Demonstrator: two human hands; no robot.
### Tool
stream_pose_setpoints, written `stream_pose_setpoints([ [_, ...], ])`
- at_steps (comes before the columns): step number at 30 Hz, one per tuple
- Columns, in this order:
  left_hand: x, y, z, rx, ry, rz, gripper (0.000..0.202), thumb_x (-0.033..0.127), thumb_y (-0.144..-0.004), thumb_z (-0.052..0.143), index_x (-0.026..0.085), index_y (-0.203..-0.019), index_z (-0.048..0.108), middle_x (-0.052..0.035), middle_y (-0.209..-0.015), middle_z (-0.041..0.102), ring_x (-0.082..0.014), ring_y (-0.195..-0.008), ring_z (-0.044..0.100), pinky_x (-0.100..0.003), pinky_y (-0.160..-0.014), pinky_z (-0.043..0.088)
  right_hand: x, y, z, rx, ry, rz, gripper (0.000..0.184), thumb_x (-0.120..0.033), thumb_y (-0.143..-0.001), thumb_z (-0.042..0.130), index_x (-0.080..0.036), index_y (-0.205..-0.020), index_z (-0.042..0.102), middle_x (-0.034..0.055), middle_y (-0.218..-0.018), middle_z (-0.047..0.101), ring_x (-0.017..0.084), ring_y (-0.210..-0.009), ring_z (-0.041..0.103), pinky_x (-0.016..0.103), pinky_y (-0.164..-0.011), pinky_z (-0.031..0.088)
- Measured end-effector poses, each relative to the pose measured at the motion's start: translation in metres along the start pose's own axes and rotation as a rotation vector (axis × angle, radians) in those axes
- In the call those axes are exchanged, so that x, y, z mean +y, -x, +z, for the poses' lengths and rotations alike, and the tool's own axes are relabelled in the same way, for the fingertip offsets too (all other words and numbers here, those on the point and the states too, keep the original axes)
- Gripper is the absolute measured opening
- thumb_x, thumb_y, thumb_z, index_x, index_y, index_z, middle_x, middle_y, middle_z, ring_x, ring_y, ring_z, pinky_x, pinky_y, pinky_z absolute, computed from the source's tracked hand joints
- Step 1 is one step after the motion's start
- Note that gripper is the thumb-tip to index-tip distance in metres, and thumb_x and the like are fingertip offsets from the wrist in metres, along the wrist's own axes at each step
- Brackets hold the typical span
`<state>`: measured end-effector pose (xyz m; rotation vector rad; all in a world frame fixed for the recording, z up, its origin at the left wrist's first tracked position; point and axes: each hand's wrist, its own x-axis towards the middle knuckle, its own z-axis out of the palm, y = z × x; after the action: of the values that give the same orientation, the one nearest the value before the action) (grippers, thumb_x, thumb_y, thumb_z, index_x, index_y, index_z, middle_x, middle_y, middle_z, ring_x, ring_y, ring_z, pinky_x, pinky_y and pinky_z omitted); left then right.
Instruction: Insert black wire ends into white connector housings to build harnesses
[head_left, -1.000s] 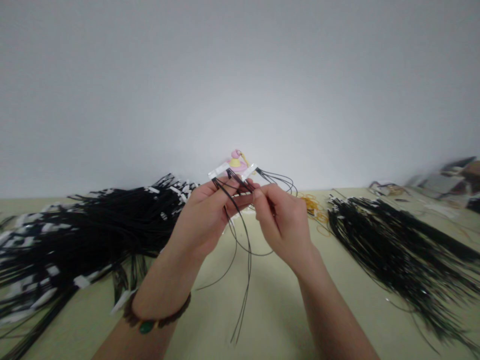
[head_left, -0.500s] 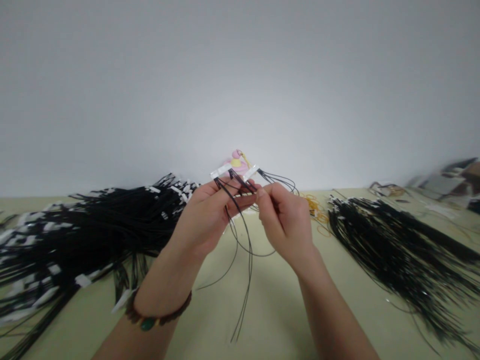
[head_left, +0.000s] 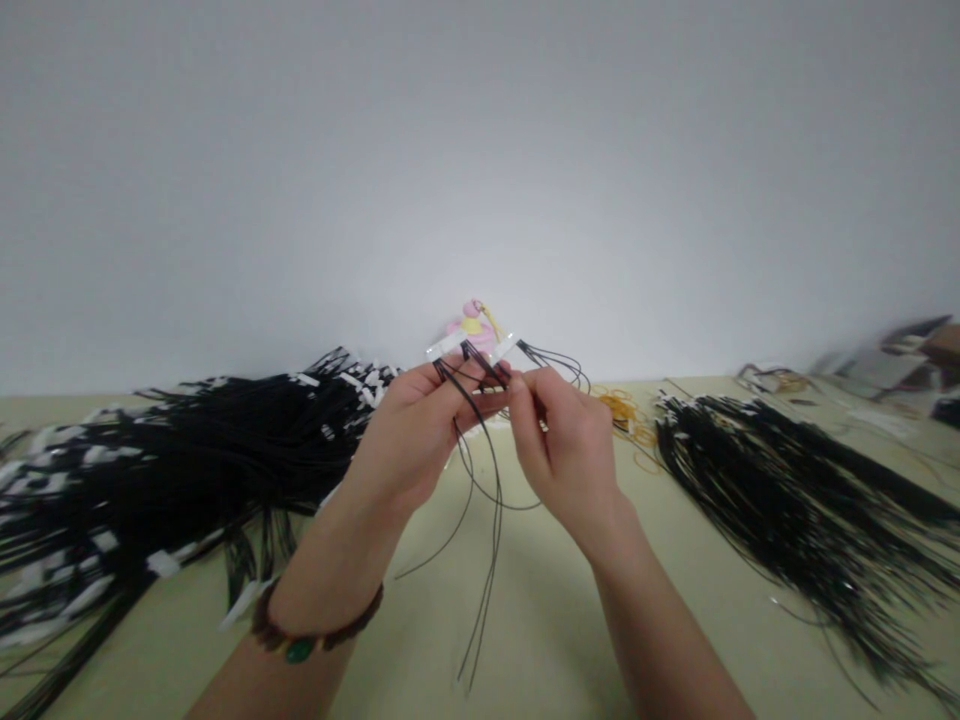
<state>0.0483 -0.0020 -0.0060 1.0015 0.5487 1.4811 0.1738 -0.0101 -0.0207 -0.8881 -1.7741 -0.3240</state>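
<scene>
Holding thin black cables at frame centre, pinched between fingertips of left hand and right hand, with likely risk of tangling from crossed strands dangling toward lower centre, or slipping from too light a grip

Black wires with white tags at centre frame. The left heap is black flecked with white, the right bundle black. Pink and yellow ornament at centre, orange-yellow bands right of it. Brown bracelet, green bead, lower left. Surface pale yellow-green; wall grey.
</scene>
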Motion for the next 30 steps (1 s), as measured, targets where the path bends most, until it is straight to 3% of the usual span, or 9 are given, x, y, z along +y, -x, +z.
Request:
stream_pose_setpoints([
  [7, 0.0002, 0.0007, -0.0013, -0.017, -0.032, 0.039, 0.012, 0.020, -0.073, 0.074, 0.010, -0.077, 0.070, -0.0050, -0.076, 0.070, -0.0137, -0.067, 0.066, -0.027, -0.073, 0.057, 0.0000, 0.0009, 0.0016, 0.012, 0.010, -0.041, 0.018, -0.019, -0.093, 0.043, -0.015, -0.080, 0.056, -0.0014, -0.060, 0.054, 0.008, -0.050, 0.044, 0.021, -0.051, 0.032],
  [13, -0.0032, 0.0008, -0.0006, -0.011, -0.039, 0.053, 0.010, 0.021, -0.073, 0.074, 0.012, -0.076, 0.070, -0.0049, -0.077, 0.070, -0.0137, -0.070, 0.066, -0.023, -0.069, 0.055, -0.0005, 0.0018, 0.0011, 0.012, 0.020, -0.018, 0.018, -0.018, -0.092, 0.044, -0.016, -0.077, 0.054, -0.0023, -0.059, 0.052, 0.007, -0.047, 0.042, 0.021, -0.050, 0.030],
  [20, -0.0016, 0.0026, -0.0009, -0.014, -0.036, 0.057, 0.018, 0.026, -0.067, 0.080, 0.013, -0.076, 0.071, -0.0037, -0.075, 0.070, -0.0138, -0.068, 0.065, -0.029, -0.076, 0.057, 0.0005, 0.0014, 0.0000, 0.014, -0.006, -0.009, 0.019, -0.018, -0.091, 0.047, -0.014, -0.076, 0.058, -0.0002, -0.063, 0.059, 0.006, -0.046, 0.041, 0.021, -0.049, 0.031],
  [30, -0.0028, 0.0010, -0.0065, 0.019, -0.300, 0.213, 0.021, 0.035, -0.079, 0.072, 0.015, -0.083, 0.074, -0.0063, -0.081, 0.072, -0.0186, -0.083, 0.067, -0.032, -0.087, 0.052, 0.0024, 0.0027, 0.0051, 0.101, -0.048, 0.011, 0.013, -0.018, -0.089, 0.054, -0.015, -0.090, 0.067, 0.0046, -0.081, 0.072, 0.010, -0.063, 0.060, 0.022, -0.056, 0.045],
])
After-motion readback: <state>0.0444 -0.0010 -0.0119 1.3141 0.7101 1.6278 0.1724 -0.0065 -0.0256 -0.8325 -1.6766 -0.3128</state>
